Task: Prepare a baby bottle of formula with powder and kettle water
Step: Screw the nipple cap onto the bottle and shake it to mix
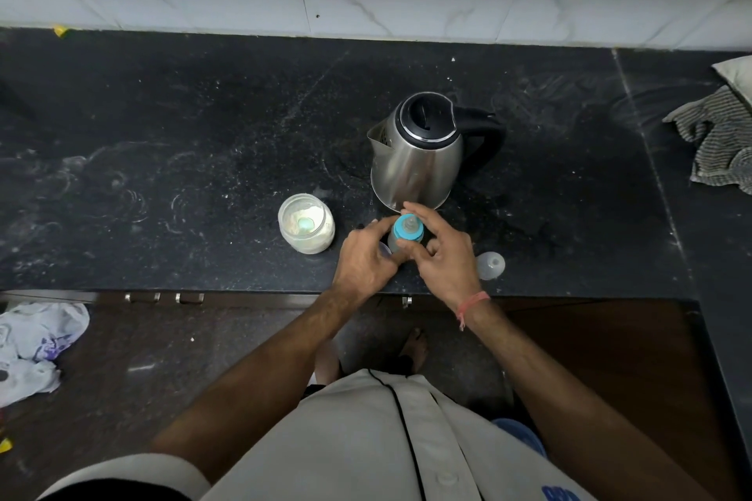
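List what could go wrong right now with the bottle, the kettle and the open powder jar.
1. Both hands work the baby bottle near the counter's front edge; a slip could tip it off.
2. The open powder jar stands just beside the left hand; a knock could spill powder.
3. The kettle sits right behind the right hand; if hot, its fingers might brush it.

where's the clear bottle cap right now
In the head view, the clear cap lies on the counter near its front edge, just right of the right hand.
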